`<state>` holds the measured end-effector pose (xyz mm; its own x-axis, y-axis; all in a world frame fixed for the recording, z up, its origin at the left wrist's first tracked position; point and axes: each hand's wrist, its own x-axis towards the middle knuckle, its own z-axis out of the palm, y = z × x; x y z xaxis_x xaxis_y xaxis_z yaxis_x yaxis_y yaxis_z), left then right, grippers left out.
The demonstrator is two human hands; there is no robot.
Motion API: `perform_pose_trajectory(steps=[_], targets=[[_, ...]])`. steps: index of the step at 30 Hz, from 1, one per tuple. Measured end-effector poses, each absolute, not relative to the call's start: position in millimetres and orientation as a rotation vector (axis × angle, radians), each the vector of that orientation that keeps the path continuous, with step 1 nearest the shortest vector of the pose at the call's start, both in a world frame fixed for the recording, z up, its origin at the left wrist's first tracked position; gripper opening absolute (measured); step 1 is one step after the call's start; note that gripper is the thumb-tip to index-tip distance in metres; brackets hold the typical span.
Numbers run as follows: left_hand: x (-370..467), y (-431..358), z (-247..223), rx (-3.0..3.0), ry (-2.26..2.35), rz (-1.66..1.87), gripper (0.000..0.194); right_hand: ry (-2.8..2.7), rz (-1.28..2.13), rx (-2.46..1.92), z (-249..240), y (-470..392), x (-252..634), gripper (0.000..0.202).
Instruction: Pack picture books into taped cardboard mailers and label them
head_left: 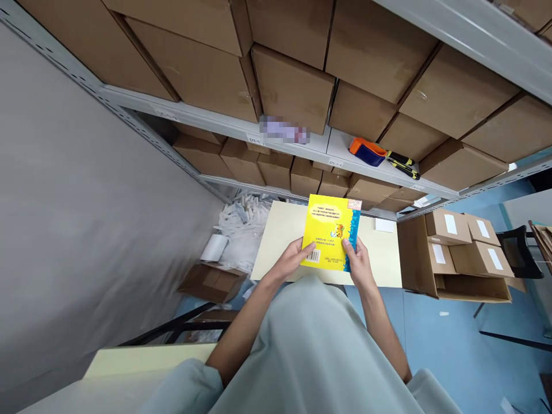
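A yellow book (330, 230) with a blue spine edge faces me, its printed cover showing a small orange cartoon figure, lines of text and a barcode. My left hand (295, 257) grips its lower left edge, thumb on the cover near the barcode. On the other side, my right hand (359, 260) holds the lower right edge, with its thumb pressed on the blue strip. The fingers behind the book are hidden. Beneath the book lies a cream tabletop (276, 236), and a white slip or small box (383, 225) rests at its right back.
Shelves (319, 144) packed with cardboard boxes (293, 86) stand ahead. An orange and blue tape dispenser (367, 152) and yellow-black cutters (403, 165) lie on a shelf. White packing material (244, 224) is heaped at left, above a carton (212, 282). Labelled boxes (483, 259) stand at right.
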<state>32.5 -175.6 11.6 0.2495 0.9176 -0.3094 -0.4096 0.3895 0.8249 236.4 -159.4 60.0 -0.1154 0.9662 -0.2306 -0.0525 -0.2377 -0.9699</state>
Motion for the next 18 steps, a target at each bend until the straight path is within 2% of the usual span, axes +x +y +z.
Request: perform_pose_trajectory(steps=[7, 12, 18], targets=[[37.9, -181.2, 28.9, 0.732, 1.055, 1.107, 0.077, -1.182, 1.430, -1.295, 44.8, -147.7, 225.4, 0.068], [38.6, -178.5, 27.2, 0.798, 1.206, 1.207, 0.076, -1.221, 1.122, -1.389, 37.2, -148.9, 226.4, 0.078], [48.7, -181.7, 37.9, 1.048, 1.408, 1.250, 0.051, -1.343, 1.280, -1.256, 51.6, -173.0, 208.6, 0.077]])
